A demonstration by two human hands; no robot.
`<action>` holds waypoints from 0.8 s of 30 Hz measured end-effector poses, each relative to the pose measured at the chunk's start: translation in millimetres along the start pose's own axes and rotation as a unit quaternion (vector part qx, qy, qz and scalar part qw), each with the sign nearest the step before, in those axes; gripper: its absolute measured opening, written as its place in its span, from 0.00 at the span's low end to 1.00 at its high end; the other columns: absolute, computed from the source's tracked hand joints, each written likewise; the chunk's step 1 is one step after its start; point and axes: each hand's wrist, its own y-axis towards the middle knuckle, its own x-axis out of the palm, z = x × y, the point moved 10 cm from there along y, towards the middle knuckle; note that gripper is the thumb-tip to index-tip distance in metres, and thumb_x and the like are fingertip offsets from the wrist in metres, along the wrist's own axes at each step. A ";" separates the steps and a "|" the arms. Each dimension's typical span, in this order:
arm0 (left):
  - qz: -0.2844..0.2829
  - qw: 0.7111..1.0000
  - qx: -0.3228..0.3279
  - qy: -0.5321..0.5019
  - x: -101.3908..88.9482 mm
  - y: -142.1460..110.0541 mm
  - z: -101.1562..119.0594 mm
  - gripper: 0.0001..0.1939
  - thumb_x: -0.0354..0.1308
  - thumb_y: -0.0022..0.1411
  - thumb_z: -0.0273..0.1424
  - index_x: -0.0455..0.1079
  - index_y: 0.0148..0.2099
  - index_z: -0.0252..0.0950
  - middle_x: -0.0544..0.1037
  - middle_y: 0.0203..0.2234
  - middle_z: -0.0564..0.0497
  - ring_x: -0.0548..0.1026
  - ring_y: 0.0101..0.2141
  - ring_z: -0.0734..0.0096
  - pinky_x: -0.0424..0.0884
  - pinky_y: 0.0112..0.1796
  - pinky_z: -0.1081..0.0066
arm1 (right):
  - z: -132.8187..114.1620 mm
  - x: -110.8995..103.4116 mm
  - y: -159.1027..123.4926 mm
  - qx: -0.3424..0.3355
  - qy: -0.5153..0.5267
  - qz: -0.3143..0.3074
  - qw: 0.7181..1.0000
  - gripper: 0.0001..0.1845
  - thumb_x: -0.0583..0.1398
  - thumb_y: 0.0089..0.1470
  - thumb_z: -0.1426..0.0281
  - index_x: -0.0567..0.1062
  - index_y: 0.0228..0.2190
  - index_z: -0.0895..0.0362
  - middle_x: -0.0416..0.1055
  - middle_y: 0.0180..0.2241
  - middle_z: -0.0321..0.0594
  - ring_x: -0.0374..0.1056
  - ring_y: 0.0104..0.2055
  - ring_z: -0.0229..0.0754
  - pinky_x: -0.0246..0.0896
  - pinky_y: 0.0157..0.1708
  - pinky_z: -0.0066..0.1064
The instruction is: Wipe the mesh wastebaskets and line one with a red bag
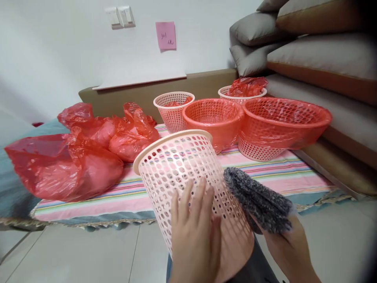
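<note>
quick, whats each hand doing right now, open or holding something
Left hand: open, fingers spread on the pale pink basket.
Right hand: fingers hidden by the fuzzy grey cloth at the basket's side; open or closed can't be told.

A room in what looks like a home: a low bed or couch spread with a pink multicoloured-striped cloth (277, 179), an olive-brown padded backrest (212, 81) behind, grey-and-brown fabric cushions (318, 51) stacked alongside, white plastic light switches (120, 17) on a plain white wall (206, 31), pale glossy floor tiles (103, 247) before me.
</note>
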 end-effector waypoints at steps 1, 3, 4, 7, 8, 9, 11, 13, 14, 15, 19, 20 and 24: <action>0.006 1.000 0.017 -0.001 3.9 -3.8 12.5 0.32 0.53 0.63 0.24 0.57 0.68 0.38 0.64 0.65 0.49 0.53 0.68 0.56 0.38 0.67 0.53 | -15.2 2.1 2.1 -0.034 -0.009 -0.018 0.999 0.24 0.61 0.57 0.69 0.74 0.56 0.52 0.71 0.57 0.46 0.65 0.61 0.57 0.68 0.56 0.50; 0.035 0.999 0.031 -0.026 7.9 -13.5 29.6 0.34 0.54 0.61 0.23 0.57 0.68 0.40 0.69 0.62 0.47 0.58 0.66 0.53 0.40 0.67 0.51 | -35.6 7.9 2.5 -0.087 -0.015 -0.052 0.995 0.26 0.58 0.58 0.70 0.70 0.58 0.51 0.66 0.61 0.45 0.59 0.65 0.58 0.62 0.60 0.55; 0.060 0.996 0.029 -0.055 6.2 -18.5 33.2 0.33 0.54 0.61 0.22 0.58 0.68 0.42 0.72 0.59 0.47 0.62 0.64 0.53 0.44 0.67 0.50 | -41.1 10.1 1.1 -0.108 -0.020 -0.064 0.992 0.26 0.56 0.58 0.71 0.69 0.59 0.50 0.64 0.62 0.44 0.57 0.66 0.58 0.58 0.62 0.57; 0.153 0.974 -0.015 -0.169 -17.7 -26.8 19.6 0.26 0.51 0.64 0.22 0.64 0.62 0.49 0.77 0.54 0.50 0.74 0.55 0.57 0.65 0.59 0.52 | -41.8 14.1 -7.2 -0.155 -0.062 -0.078 0.983 0.27 0.53 0.59 0.72 0.67 0.59 0.49 0.62 0.63 0.42 0.53 0.68 0.57 0.54 0.64 0.57; 0.183 0.962 -0.037 -0.198 -30.5 -25.1 7.6 0.25 0.51 0.65 0.23 0.65 0.60 0.50 0.76 0.55 0.50 0.74 0.54 0.59 0.68 0.57 0.53 | -38.2 16.1 -10.6 -0.163 -0.076 -0.086 0.980 0.27 0.53 0.60 0.72 0.66 0.60 0.48 0.62 0.63 0.42 0.53 0.68 0.56 0.55 0.63 0.56; 0.211 0.954 -0.059 -0.207 -44.7 -20.3 -6.7 0.24 0.52 0.65 0.24 0.64 0.60 0.50 0.74 0.57 0.51 0.73 0.56 0.59 0.69 0.56 0.53 | -34.1 18.2 -13.9 -0.168 -0.087 -0.095 0.977 0.28 0.52 0.60 0.72 0.66 0.60 0.48 0.63 0.63 0.42 0.53 0.68 0.56 0.56 0.63 0.55; 0.250 0.947 -0.085 -0.181 -72.7 -0.5 -38.2 0.26 0.55 0.64 0.24 0.61 0.62 0.49 0.64 0.64 0.50 0.62 0.64 0.57 0.59 0.62 0.50 | -28.4 21.9 -19.6 -0.182 -0.094 -0.110 0.973 0.27 0.52 0.60 0.71 0.65 0.60 0.49 0.63 0.62 0.41 0.53 0.68 0.55 0.57 0.62 0.54; 0.251 0.962 -0.085 -0.064 -89.2 31.6 -67.2 0.27 0.61 0.62 0.32 0.62 0.62 0.44 0.58 0.67 0.46 0.54 0.67 0.52 0.48 0.65 0.48 | -27.7 26.3 -22.9 -0.199 -0.101 -0.123 0.967 0.27 0.52 0.60 0.71 0.65 0.60 0.49 0.64 0.62 0.41 0.53 0.68 0.55 0.58 0.62 0.53; 0.237 0.968 -0.080 -0.036 -89.1 49.5 -83.6 0.33 0.64 0.59 0.38 0.59 0.64 0.42 0.54 0.69 0.42 0.49 0.68 0.49 0.43 0.65 0.46 | -29.5 28.8 -23.9 -0.211 -0.106 -0.126 0.964 0.26 0.52 0.61 0.71 0.66 0.60 0.50 0.64 0.62 0.41 0.53 0.68 0.54 0.59 0.61 0.51; 0.198 0.976 -0.087 -0.041 -80.5 67.7 -103.3 0.40 0.66 0.56 0.44 0.56 0.66 0.40 0.49 0.70 0.40 0.45 0.69 0.46 0.41 0.65 0.45 | -31.9 31.1 -24.1 -0.220 -0.113 -0.126 0.961 0.26 0.51 0.61 0.70 0.66 0.60 0.50 0.65 0.61 0.41 0.53 0.68 0.54 0.59 0.61 0.50; 0.042 0.977 -0.163 -0.135 -25.3 106.7 -170.9 0.23 0.66 0.53 0.46 0.71 0.47 0.38 0.78 0.45 0.46 0.74 0.48 0.54 0.67 0.50 0.58 | -39.9 38.9 -23.2 -0.238 -0.131 -0.126 0.954 0.25 0.49 0.62 0.69 0.67 0.59 0.51 0.65 0.61 0.40 0.52 0.68 0.52 0.58 0.62 0.47; 0.037 0.972 -0.181 -0.147 -19.8 107.5 -181.0 0.18 0.66 0.53 0.46 0.70 0.37 0.38 0.77 0.32 0.52 0.75 0.36 0.62 0.69 0.40 0.65 | -40.2 39.5 -23.5 -0.240 -0.129 -0.128 0.954 0.25 0.49 0.62 0.69 0.66 0.59 0.51 0.65 0.61 0.39 0.52 0.69 0.51 0.58 0.62 0.46; 0.113 0.950 -0.244 -0.158 -39.6 92.3 -201.9 0.22 0.62 0.57 0.45 0.59 0.22 0.38 0.57 0.15 0.60 0.58 0.19 0.77 0.53 0.22 0.73 | -30.1 30.9 -25.4 -0.233 -0.108 -0.140 0.956 0.26 0.49 0.59 0.72 0.67 0.58 0.52 0.66 0.61 0.39 0.55 0.67 0.49 0.59 0.62 0.42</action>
